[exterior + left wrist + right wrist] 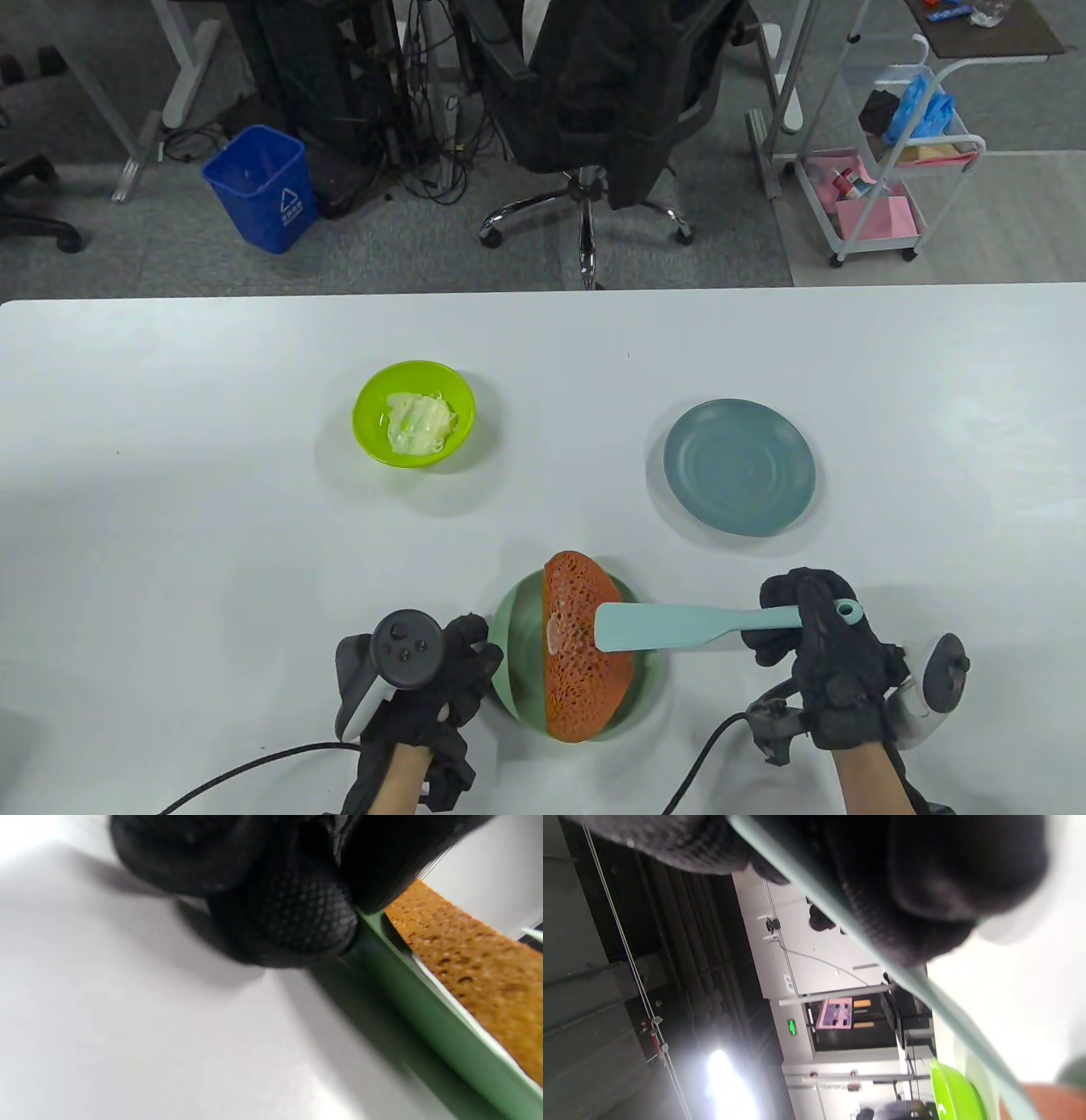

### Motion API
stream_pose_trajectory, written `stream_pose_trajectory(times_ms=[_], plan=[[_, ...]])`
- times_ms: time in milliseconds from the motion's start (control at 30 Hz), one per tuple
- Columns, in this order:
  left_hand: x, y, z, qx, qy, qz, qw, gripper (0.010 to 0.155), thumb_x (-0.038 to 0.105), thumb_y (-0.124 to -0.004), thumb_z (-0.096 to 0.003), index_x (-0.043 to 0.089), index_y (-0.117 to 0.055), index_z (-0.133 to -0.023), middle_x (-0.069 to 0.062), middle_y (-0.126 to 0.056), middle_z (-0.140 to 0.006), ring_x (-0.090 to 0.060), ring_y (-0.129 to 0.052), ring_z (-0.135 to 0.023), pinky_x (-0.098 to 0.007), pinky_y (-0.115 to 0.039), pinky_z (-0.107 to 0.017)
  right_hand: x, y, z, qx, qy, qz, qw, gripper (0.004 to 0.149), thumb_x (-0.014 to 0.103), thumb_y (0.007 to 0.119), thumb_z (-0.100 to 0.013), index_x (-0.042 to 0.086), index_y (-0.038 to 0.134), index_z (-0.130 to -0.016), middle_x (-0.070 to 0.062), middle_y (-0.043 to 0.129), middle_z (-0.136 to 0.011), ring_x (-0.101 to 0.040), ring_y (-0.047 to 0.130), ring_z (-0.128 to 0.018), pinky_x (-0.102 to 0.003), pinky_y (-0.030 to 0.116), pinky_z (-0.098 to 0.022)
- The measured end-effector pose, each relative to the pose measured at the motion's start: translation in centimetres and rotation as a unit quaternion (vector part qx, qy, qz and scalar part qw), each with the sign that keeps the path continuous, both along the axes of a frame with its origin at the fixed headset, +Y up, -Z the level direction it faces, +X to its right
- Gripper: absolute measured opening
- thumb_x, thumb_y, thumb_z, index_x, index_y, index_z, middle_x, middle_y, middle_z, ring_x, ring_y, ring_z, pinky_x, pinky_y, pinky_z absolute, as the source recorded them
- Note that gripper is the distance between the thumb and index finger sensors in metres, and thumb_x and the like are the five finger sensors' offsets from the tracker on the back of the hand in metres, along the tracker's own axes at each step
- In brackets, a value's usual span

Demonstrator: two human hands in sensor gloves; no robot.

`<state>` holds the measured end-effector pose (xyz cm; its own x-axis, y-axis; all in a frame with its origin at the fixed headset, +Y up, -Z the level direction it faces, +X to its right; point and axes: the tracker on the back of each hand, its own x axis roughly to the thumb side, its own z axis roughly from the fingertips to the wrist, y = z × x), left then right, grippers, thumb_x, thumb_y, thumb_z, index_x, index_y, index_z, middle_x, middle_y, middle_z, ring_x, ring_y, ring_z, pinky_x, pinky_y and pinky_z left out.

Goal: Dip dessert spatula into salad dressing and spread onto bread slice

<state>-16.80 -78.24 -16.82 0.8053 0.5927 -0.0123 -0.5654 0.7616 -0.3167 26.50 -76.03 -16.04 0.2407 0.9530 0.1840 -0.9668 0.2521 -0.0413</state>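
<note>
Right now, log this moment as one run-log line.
step: spreading | right hand: grips spatula, blade on bread | left hand: steadies green plate | dressing bowl: untouched | blue plate: bare

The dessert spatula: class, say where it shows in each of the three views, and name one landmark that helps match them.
Table view: dessert spatula at lower centre-right, blade over the bread slice, handle in the right hand.
Left wrist view: not clearly in it.
Right wrist view: its pale handle runs diagonally from top to lower right.
Shared landmark: the orange-brown bread slice.
</note>
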Motion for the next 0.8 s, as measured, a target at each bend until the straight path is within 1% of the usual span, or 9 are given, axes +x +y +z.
stream_pose_trajectory(times_ms=[133,300,400,800], plan=[[0.0,0.0,0.0,-0.001,0.0,0.001,1.0,0.055,0.043,-0.083,-0.0603,0.006,-0.078,-0.101,0.004,-0.103,-0.062,-0.011,-0.111,-0.03,-0.027,-0.094,-0.021,-1.7,0.0,0.1,0.004,0.041,-0.015,0.999,0.038,0.041,0.076,-0.062,0.011,0.073,-0.085,-0.025,0.077,-0.078,-0.046,0.101,-0.037,-0.039,0.092,-0.023],[0.0,0.0,0.0,-0.002,-0.001,0.002,1.0,0.055,0.043,-0.083,-0.0604,0.007,-0.077,-0.102,0.004,-0.102,-0.062,-0.011,-0.111,-0.03,-0.027,-0.094,-0.021,-3.4,0.0,0.4,0.0,0.065,0.016,0.998,0.037,0.039,0.075,-0.062,0.01,0.073,-0.085,-0.026,0.076,-0.078,-0.047,0.101,-0.037,-0.039,0.093,-0.023],[0.0,0.0,0.0,-0.001,0.0,0.001,1.0,0.056,0.043,-0.083,-0.0604,0.006,-0.077,-0.102,0.004,-0.102,-0.062,-0.011,-0.111,-0.03,-0.027,-0.094,-0.022,-3.9,-0.1,0.5,-0.003,0.069,0.03,0.997,0.037,0.039,0.073,-0.062,0.01,0.072,-0.085,-0.026,0.075,-0.079,-0.047,0.101,-0.038,-0.039,0.093,-0.024],[0.0,0.0,0.0,-0.001,0.0,0.001,1.0,0.055,0.043,-0.083,-0.0603,0.007,-0.077,-0.102,0.004,-0.102,-0.062,-0.01,-0.111,-0.03,-0.026,-0.094,-0.021,-3.9,-0.2,0.6,-0.01,0.059,0.046,0.997,0.036,0.037,0.073,-0.062,0.009,0.072,-0.084,-0.027,0.075,-0.079,-0.049,0.099,-0.037,-0.041,0.092,-0.023]])
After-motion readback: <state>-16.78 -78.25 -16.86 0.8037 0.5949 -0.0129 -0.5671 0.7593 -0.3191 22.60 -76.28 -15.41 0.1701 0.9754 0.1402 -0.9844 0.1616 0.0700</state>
